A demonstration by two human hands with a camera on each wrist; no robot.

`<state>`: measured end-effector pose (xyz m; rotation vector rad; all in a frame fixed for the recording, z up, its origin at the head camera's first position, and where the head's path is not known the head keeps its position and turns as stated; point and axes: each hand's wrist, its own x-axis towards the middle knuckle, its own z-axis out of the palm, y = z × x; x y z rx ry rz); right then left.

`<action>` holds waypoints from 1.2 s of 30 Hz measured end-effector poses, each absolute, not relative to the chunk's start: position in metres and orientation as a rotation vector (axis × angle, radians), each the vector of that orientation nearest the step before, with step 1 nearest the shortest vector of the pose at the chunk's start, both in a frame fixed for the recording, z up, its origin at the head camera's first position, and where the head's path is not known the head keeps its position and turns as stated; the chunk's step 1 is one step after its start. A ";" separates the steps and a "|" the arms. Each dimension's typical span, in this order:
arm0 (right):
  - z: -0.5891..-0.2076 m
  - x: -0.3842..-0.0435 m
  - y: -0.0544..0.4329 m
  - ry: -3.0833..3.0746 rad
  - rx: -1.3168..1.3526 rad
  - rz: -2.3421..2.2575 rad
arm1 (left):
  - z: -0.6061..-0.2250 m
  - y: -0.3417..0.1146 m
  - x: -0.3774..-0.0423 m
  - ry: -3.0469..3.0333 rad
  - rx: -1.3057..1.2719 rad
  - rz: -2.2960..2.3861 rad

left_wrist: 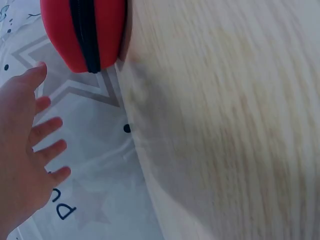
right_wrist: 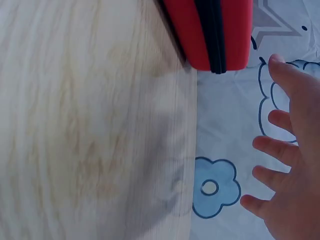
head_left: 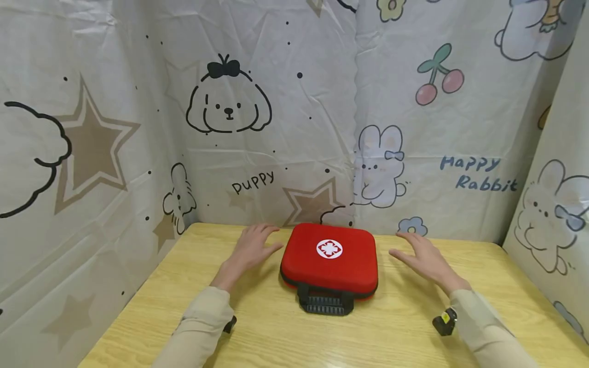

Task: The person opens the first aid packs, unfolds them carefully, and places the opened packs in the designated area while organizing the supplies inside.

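A red first-aid case (head_left: 329,260) with a white round emblem lies flat on the wooden table, its black carrying handle (head_left: 325,302) toward me. In both wrist views a black zipper band (left_wrist: 85,35) runs along its side. My left hand (head_left: 250,248) hovers left of the case, fingers spread and apart from it. On the other side my right hand (head_left: 422,257) is held with thumb and fingers parted, a gap between it and the case. Neither hand holds anything.
The pale wooden table (head_left: 267,337) reaches back to a printed curtain (head_left: 294,128) with puppy, rabbit and star drawings. Curtain cloth also hangs along the left and right sides. A small black camera (head_left: 445,322) is strapped under the right wrist.
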<state>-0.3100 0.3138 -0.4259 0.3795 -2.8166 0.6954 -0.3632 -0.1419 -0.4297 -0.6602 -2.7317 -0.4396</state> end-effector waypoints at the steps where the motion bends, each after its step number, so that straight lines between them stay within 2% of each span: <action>1: -0.425 -0.311 0.312 -2.818 0.387 0.721 | -0.428 -0.140 -0.362 -2.722 -0.678 -0.453; 16: -0.429 -0.321 0.287 -2.796 0.480 0.878 | -0.416 -0.106 -0.348 -2.700 -0.904 -0.450; 29: -0.432 -0.328 0.264 -2.815 0.543 0.916 | -0.422 -0.074 -0.340 -2.793 -0.998 -0.382; 36: -0.433 -0.327 0.261 -2.870 0.529 0.932 | -0.428 -0.072 -0.340 -2.817 -0.986 -0.393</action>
